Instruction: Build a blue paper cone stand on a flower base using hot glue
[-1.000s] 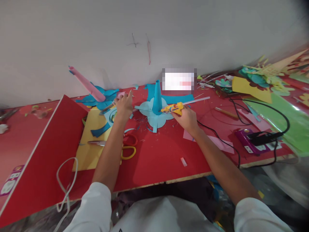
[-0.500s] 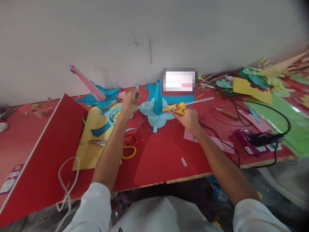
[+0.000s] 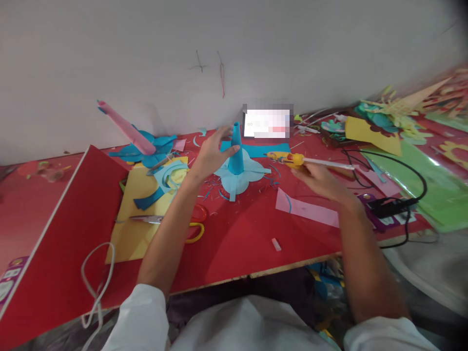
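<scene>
A blue paper cone [image 3: 236, 158] stands upright on a light-blue petal-shaped paper base [image 3: 234, 184] in the middle of the red table. My left hand [image 3: 214, 153] is at the cone's upper left, thumb across its front and fingers curled toward its far side, where the tips are partly hidden. To the right, my right hand [image 3: 318, 179] grips a yellow hot glue gun [image 3: 288, 158], its nozzle pointing left toward the cone but apart from it. A long clear glue stick [image 3: 329, 164] sticks out of the gun's back.
Scissors [image 3: 195, 233] and a yellow sheet [image 3: 126, 239] lie left, partly under my left forearm. Behind them leans a pink paper tube [image 3: 127, 129] on blue petals. A lit screen [image 3: 268, 122] stands by the wall. Pink paper [image 3: 307, 209] and a purple power strip [image 3: 383, 222] with black cords lie right.
My right hand has drawn the glue gun away from the cone's base to the right. My left hand has moved right and closed around the cone's upper part.
</scene>
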`<state>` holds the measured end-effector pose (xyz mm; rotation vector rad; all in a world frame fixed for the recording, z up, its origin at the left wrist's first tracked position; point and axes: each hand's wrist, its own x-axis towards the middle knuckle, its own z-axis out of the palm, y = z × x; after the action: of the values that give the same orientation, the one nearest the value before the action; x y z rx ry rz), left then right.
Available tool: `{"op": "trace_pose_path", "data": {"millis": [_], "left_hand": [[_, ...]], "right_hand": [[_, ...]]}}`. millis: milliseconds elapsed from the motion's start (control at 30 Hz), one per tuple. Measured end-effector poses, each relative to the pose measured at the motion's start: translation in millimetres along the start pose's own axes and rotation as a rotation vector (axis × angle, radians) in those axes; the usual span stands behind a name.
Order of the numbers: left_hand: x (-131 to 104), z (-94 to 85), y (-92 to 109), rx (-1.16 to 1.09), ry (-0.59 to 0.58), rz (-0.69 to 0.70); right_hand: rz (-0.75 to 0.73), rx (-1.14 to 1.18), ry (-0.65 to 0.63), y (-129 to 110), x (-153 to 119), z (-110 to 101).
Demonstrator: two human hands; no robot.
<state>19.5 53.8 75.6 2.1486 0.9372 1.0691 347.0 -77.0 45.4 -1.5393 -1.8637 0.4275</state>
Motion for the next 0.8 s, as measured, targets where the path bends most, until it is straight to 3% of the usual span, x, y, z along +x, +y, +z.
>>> {"op": "trace_pose_path", "data": {"millis": [167, 267, 333, 433, 533, 667, 800], "left_hand": [[-2, 14.0, 7, 0.086, 0.045, 0.022], [-1, 11.5, 10, 0.087, 0.121, 0.031], [1, 4.9, 14, 0.069, 0.207, 0.059], [2, -9.1, 24, 0.014, 0.333, 0.079], [1, -20.6, 33, -0.024, 0.365, 0.047], [-1, -21.1, 34, 0.005, 0.27, 0.009], [-3, -3.4, 27, 0.049, 0.107, -0.001]], "right_hand": [[-0.014, -0.358, 0.013, 29, -27, -10], [0.097, -0.531, 0.061, 44, -36, -3], [0.117, -0.595, -0.017, 46, -39, 0], [0.106, -0.692, -0.076, 31, -35, -2], [0.102, -0.702, 0.027, 1, -20, -4], [-0.018, -0.551, 0.168, -39, 8, 12], [-0.132, -0.396, 0.321, -63, 27, 46]]}}
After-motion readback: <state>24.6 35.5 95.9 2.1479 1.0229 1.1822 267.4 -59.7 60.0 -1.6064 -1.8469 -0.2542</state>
